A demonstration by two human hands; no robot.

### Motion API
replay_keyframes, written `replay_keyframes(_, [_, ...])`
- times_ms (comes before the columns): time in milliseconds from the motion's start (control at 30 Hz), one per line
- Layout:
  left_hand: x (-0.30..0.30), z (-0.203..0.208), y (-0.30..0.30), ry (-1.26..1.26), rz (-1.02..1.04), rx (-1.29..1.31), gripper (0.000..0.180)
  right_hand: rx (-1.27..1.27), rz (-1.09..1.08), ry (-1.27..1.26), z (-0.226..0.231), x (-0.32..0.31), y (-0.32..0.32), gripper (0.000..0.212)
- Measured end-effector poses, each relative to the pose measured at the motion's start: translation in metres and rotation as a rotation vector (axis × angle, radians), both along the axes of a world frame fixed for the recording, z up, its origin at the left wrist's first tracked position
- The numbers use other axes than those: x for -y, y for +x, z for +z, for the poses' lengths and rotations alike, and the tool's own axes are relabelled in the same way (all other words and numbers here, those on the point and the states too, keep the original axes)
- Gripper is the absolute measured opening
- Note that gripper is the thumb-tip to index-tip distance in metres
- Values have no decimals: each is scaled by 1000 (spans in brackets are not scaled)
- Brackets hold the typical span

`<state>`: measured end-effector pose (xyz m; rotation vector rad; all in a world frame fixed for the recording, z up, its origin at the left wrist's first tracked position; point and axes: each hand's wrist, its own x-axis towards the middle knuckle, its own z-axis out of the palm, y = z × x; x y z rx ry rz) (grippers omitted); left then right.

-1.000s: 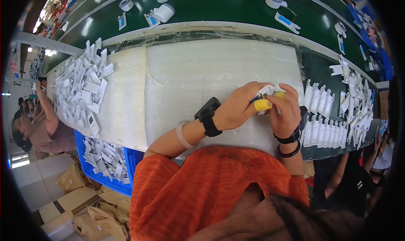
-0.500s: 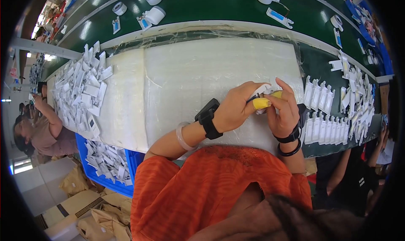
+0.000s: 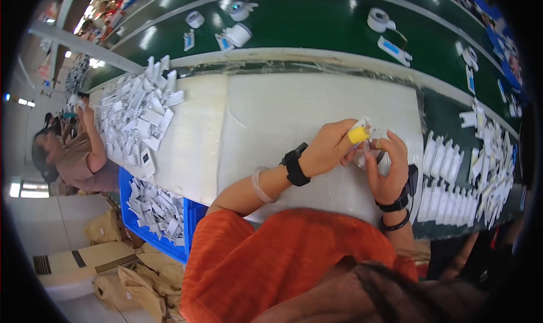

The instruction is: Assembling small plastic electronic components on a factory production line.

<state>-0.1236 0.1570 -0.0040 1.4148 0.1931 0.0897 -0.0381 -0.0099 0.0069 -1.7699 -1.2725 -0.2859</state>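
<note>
Over the padded work mat, my left hand [image 3: 332, 146] is closed on a small white plastic part [image 3: 366, 122], pinched near its yellow-wrapped thumb. My right hand [image 3: 390, 169] is at the near right side of the same part. Its fingers are bent and pressed against what looks like the part's lower end. The fingers and some blur hide much of the part's shape. To the right of my right hand, several white plastic housings [image 3: 441, 201] stand in two neat rows.
A loose heap of white plastic pieces [image 3: 138, 114] lies on the left. Below it, a blue crate [image 3: 129, 213] holds more. Further white parts [image 3: 495, 165] are piled at the far right. Beyond the mat [image 3: 271, 114], a green conveyor [image 3: 305, 26] carries round white units. A co-worker [image 3: 85, 159] sits at left.
The whole view has shifted, so the table sits further right and lower. My right fingers have drawn slightly down from my left thumb, and the right hand's yellow wrap is now out of sight.
</note>
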Motion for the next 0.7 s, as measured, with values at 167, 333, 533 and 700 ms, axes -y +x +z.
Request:
replay_keyframes(167, [-78,-7,40,49,114,31,38,62,-85,-108,-9,3,1,37])
replay_keyframes(333, [-212,-34,88,646,336,-56,35,23,-61,-146,-14,-1,3,33])
replay_keyframes(533, [-378,-27,123,1421,994,-356,54,12,-62,-208,-26,-4,7,32])
replay_keyframes(700, [-474,-28,114,1345,1052,-699,70,-36,-24,-217,-26,-10,10,32])
